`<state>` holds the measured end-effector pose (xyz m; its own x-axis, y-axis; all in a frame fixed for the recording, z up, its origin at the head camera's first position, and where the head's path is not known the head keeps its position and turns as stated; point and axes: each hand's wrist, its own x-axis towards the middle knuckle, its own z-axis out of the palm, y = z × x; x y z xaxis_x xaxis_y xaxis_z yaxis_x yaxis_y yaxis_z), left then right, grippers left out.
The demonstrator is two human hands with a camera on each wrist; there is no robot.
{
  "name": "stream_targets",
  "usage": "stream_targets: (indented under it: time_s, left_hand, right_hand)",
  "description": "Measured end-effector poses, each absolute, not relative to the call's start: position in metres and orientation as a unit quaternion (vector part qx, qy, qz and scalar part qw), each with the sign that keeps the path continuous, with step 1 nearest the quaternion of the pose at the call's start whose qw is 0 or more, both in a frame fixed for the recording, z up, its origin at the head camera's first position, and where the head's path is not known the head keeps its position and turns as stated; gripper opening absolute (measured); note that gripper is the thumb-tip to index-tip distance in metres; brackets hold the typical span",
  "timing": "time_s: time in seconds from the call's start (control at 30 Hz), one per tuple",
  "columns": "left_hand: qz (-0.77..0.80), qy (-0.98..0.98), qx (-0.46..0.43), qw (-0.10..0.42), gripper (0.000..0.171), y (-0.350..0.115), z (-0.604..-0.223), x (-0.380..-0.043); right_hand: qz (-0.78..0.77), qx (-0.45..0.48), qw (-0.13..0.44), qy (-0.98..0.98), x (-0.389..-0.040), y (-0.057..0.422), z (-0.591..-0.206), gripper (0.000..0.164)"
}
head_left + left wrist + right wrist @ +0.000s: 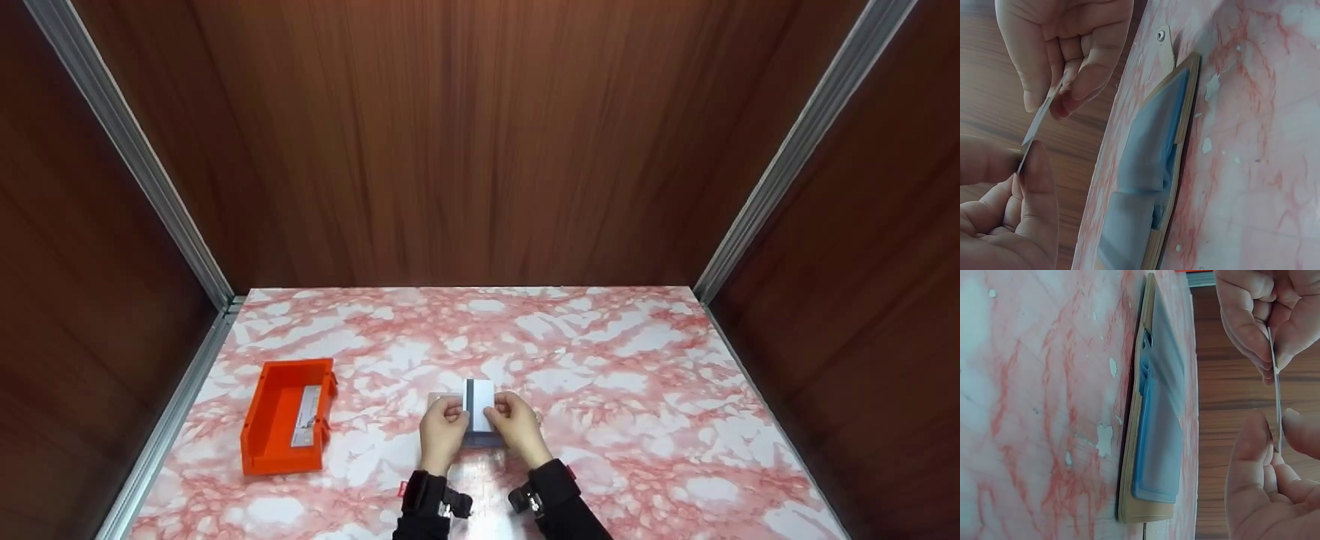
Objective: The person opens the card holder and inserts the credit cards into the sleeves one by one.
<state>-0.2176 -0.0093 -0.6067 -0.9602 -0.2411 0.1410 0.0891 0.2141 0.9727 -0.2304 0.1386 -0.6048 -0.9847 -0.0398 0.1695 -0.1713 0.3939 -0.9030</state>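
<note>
A white card [482, 397] with a dark stripe along one side is held up in front of me, seen nearly edge-on in both wrist views. My left hand [441, 436] pinches its left edge between thumb and fingers. On the opposite edge, my right hand [521, 431] pinches it the same way. Below the hands, a tan card holder [1145, 511] lies spread open on the table, with bluish clear plastic sleeves [1148, 135] inside. A strap with a metal snap [1166, 48] sticks out from the holder. The hands cover much of the holder in the head view.
To the left stands an orange bin [262, 420] with a whitish printed piece [306, 416] at its right inner side. The table [622, 420] has a red-and-white marbled top. Dark wood panels [480, 150] with metal rails [150, 165] enclose its back and sides.
</note>
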Motion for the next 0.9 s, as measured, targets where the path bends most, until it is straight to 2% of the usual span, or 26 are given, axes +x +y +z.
stream_targets:
  time_s: [0.9]
  left_hand:
    - [-0.619, -0.775, 0.047, 0.114, 0.020, -0.0110, -0.6085, -0.2174]
  right_hand:
    - [0.568, 0.046, 0.039, -0.821, -0.2327, 0.1396, -0.6018, 0.021]
